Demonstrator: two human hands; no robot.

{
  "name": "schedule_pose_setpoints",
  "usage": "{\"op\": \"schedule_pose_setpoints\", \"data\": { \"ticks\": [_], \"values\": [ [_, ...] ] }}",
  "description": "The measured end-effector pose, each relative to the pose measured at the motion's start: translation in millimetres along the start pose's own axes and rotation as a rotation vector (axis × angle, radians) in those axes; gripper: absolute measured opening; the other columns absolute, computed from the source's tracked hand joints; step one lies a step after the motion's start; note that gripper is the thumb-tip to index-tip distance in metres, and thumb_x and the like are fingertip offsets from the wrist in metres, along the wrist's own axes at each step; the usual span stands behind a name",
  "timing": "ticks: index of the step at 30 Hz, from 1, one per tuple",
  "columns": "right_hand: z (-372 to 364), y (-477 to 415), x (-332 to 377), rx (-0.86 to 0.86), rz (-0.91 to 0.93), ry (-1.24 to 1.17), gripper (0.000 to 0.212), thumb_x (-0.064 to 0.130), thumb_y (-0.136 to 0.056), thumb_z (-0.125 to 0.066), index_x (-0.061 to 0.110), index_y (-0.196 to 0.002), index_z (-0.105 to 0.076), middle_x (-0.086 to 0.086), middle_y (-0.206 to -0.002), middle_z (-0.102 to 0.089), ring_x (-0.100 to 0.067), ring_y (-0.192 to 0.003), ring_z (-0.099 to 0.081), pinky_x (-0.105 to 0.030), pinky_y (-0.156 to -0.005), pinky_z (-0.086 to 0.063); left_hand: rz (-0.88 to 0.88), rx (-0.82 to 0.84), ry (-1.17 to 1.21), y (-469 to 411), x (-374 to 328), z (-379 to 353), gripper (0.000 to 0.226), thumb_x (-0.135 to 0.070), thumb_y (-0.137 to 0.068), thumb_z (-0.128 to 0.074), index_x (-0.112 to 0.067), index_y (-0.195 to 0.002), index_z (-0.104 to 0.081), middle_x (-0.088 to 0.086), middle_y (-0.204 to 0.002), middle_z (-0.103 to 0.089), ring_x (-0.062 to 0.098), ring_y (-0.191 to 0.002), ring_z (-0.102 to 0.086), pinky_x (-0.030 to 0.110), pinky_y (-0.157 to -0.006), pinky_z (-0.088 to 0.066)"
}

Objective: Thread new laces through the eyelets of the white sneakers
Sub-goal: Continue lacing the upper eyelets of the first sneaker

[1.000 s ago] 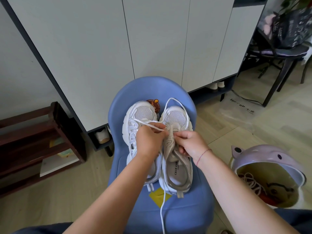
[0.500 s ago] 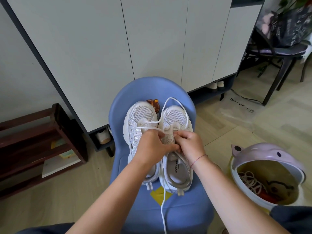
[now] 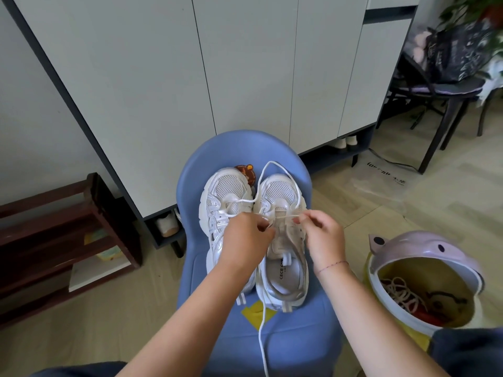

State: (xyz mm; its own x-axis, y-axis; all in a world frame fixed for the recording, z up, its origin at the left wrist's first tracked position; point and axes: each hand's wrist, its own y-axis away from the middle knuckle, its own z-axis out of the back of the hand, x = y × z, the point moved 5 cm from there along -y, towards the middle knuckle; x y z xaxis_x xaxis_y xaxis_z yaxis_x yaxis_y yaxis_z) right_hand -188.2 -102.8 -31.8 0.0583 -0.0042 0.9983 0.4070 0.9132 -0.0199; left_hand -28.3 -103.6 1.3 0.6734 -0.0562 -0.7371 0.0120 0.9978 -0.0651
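1. Nearest the person, the loose tail of the white lace (image 3: 261, 336) hangs over the front of the blue chair (image 3: 304, 346). A knee or forearm could snag it. I judge that a tug there would drag the lace back out of whatever eyelets it passes through.
2. The bin (image 3: 408, 246) stands on the floor just beside the chair, on the right, with tangled laces (image 3: 400, 292) inside. The right forearm passes near its rim, so a wide elbow swing could tip it.
3. The left hand (image 3: 246, 238) is curled and pinches the lace over the tongue of the right sneaker (image 3: 280, 190). The right hand (image 3: 322, 238) pinches the same lace between thumb and forefinger, with a short stretch running between the two. If either pinch slips, the tip may miss its eyelet. The fingers hide which eyelet is meant.
4. Both sneakers lie side by side on the chair seat with toes pointing away, and nothing pins them down. An uneven pull could twist the right sneaker or slide it.
5. Farthest, a loop (image 3: 272, 162) arcs beyond the right toe, and a strand crosses onto the left sneaker (image 3: 227, 187). Tightening could hook the loop on the toe or drag the left sneaker along.
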Motion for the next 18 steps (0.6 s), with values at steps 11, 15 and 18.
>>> {"op": "schedule_pose_setpoints", "data": {
  "ticks": [11,15,18],
  "values": [
    [109,26,-36,-0.253,-0.375,-0.187,0.021,0.003,-0.094,-0.049,0.01,-0.076,-0.057,-0.005,-0.07,-0.055,-0.006,-0.037,-0.045,-0.012,-0.032,-0.032,-0.042,-0.125,0.021,13,-1,0,0.024,-0.016,-0.086,-0.06,-0.001,-0.068,-0.064,0.024,-0.071,-0.06,0.015,-0.054,-0.037,0.028,-0.053,-0.031],
    [93,24,-29,-0.102,-0.257,0.302,0.023,0.021,-0.093,-0.056,0.002,-0.103,-0.063,-0.01,-0.085,-0.062,-0.02,-0.071,-0.054,-0.03,-0.066,-0.046,-0.05,-0.129,0.028,14,-2,-2,0.024,-0.015,-0.086,-0.059,0.002,-0.072,-0.065,0.025,-0.069,-0.059,0.015,-0.055,-0.035,0.029,-0.054,-0.032],
    [67,17,9,-0.096,0.019,0.513,0.037,0.029,-0.088,-0.063,0.009,-0.118,-0.059,-0.007,-0.103,-0.06,-0.016,-0.086,-0.05,-0.026,-0.074,-0.041,-0.056,-0.118,0.033,15,-3,-1,0.025,-0.017,-0.087,-0.059,0.002,-0.073,-0.066,0.024,-0.068,-0.058,0.015,-0.054,-0.036,0.029,-0.053,-0.031]
  ]
}}
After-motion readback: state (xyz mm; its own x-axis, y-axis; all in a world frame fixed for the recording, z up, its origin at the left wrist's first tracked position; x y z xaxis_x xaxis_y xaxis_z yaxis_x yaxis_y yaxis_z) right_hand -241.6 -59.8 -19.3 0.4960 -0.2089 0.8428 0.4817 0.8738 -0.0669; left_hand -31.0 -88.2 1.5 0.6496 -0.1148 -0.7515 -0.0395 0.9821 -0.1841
